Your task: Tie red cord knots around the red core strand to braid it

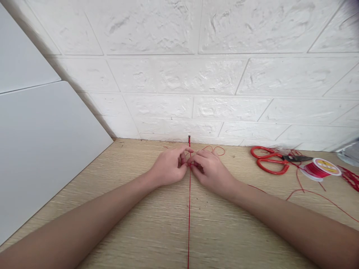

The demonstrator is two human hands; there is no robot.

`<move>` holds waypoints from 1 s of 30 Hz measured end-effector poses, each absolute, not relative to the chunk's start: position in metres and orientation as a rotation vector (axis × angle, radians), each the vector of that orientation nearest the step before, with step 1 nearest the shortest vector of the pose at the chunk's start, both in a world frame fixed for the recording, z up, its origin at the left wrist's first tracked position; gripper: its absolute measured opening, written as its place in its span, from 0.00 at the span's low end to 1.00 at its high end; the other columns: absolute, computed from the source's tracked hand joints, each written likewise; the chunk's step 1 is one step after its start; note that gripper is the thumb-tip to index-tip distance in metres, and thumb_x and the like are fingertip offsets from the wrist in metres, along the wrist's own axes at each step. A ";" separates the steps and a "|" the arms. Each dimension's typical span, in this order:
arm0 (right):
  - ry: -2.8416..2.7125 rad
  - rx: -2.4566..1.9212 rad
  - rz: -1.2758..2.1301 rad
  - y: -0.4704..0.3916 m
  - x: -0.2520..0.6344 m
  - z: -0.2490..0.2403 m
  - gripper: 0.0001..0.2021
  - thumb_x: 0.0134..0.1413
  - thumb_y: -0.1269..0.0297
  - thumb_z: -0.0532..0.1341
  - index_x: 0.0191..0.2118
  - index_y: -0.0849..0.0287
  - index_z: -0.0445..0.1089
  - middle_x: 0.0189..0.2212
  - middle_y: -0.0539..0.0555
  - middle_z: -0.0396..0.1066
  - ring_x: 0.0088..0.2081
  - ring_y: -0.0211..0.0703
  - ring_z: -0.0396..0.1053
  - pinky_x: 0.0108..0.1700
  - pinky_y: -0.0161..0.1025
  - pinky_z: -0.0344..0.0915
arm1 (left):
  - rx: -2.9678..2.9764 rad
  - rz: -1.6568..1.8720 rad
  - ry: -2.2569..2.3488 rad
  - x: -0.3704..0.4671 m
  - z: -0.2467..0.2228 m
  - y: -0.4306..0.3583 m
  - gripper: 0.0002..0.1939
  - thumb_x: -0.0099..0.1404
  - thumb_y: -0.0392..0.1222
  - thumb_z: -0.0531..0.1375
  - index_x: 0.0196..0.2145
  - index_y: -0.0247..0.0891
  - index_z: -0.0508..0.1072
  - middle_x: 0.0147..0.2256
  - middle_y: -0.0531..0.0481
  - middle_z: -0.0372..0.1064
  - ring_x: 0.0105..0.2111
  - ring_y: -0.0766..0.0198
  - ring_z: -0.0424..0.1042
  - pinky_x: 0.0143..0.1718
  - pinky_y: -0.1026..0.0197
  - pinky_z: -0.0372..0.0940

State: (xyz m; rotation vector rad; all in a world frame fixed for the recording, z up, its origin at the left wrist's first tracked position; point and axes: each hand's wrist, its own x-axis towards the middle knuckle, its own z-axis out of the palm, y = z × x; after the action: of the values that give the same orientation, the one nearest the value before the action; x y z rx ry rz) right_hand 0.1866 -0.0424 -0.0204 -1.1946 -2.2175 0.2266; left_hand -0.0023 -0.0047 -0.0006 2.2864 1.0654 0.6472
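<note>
A red cord (189, 216) runs straight from a small dark nail (189, 137) at the foot of the wall down toward me. Just below the nail it looks thicker and knotted. My left hand (171, 164) is on the left of the cord, thumb and fingertips pinched close to it. From the right, my right hand (211, 170) pinches at the same spot, its fingertips nearly meeting the left ones. Thin loops of red cord (220, 150) lie behind my right hand. The fingertips partly hide the cord between them.
Orange-handled scissors (273, 166) lie at the right beside a white spool of red cord (321, 169). Red braided cord (350, 178) and loose strands are near it. Clear plastic (349, 153) sits at the far right. A white panel (53, 149) stands on the left; a white brick-patterned wall (174, 74) rises behind.
</note>
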 end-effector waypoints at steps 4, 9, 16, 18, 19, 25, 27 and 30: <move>-2.219 -1.200 0.226 -0.042 0.187 -0.020 0.07 0.60 0.75 0.57 0.34 0.57 0.68 0.35 0.54 0.71 0.40 0.45 0.66 0.44 0.43 0.60 | 2.228 0.654 1.005 -0.003 -0.001 -0.004 0.22 0.60 0.33 0.59 0.53 0.42 0.68 0.30 0.55 0.70 0.25 0.68 0.66 0.28 0.64 0.60; -2.214 -1.205 0.229 -0.042 0.187 -0.021 0.06 0.60 0.75 0.58 0.36 0.57 0.69 0.33 0.53 0.71 0.39 0.45 0.66 0.42 0.43 0.60 | 2.048 0.823 0.981 -0.002 0.000 -0.004 0.19 0.64 0.36 0.59 0.53 0.41 0.66 0.30 0.55 0.66 0.25 0.69 0.64 0.28 0.64 0.60; -2.206 -1.213 0.248 -0.043 0.187 -0.020 0.07 0.61 0.75 0.57 0.39 0.57 0.71 0.35 0.52 0.73 0.41 0.46 0.67 0.45 0.45 0.56 | 1.797 1.209 1.254 -0.002 -0.003 0.006 0.15 0.65 0.34 0.57 0.50 0.40 0.66 0.32 0.55 0.64 0.23 0.72 0.61 0.25 0.65 0.56; -2.203 -1.209 0.233 -0.044 0.187 -0.019 0.08 0.61 0.75 0.57 0.39 0.56 0.71 0.35 0.52 0.73 0.41 0.46 0.67 0.46 0.46 0.55 | 1.717 1.296 1.331 -0.004 -0.006 0.010 0.16 0.64 0.35 0.57 0.51 0.40 0.65 0.34 0.54 0.64 0.24 0.72 0.62 0.25 0.66 0.57; -2.201 -1.207 0.229 -0.044 0.186 -0.019 0.08 0.61 0.75 0.57 0.39 0.56 0.71 0.35 0.52 0.73 0.41 0.46 0.68 0.46 0.46 0.55 | 1.688 1.328 1.362 -0.005 -0.006 0.011 0.18 0.64 0.34 0.57 0.51 0.40 0.64 0.35 0.54 0.65 0.24 0.72 0.62 0.26 0.66 0.58; -2.206 -1.212 0.232 -0.044 0.186 -0.018 0.08 0.61 0.75 0.57 0.39 0.56 0.72 0.35 0.52 0.73 0.41 0.46 0.67 0.46 0.45 0.54 | 1.864 1.212 1.276 -0.002 -0.003 0.002 0.27 0.60 0.33 0.61 0.55 0.42 0.60 0.41 0.52 0.67 0.21 0.74 0.58 0.24 0.66 0.58; -2.214 -1.220 0.228 -0.044 0.187 -0.018 0.08 0.61 0.75 0.57 0.39 0.56 0.72 0.35 0.53 0.73 0.41 0.46 0.67 0.46 0.45 0.55 | 1.989 1.045 1.148 -0.001 0.000 -0.004 0.29 0.60 0.34 0.61 0.58 0.43 0.59 0.39 0.53 0.68 0.20 0.74 0.58 0.24 0.66 0.57; -2.222 -1.217 0.233 -0.044 0.187 -0.018 0.08 0.61 0.75 0.57 0.39 0.56 0.72 0.35 0.53 0.73 0.41 0.46 0.67 0.46 0.45 0.55 | 2.111 0.838 1.062 0.000 0.002 -0.008 0.31 0.61 0.35 0.61 0.60 0.44 0.58 0.36 0.54 0.70 0.20 0.73 0.60 0.25 0.65 0.58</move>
State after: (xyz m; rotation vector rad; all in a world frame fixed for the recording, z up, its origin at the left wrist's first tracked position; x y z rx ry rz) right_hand 0.1866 -0.0436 -0.0178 -1.2167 -2.2217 0.2327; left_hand 0.0000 -0.0085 0.0016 2.1109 1.0618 0.8381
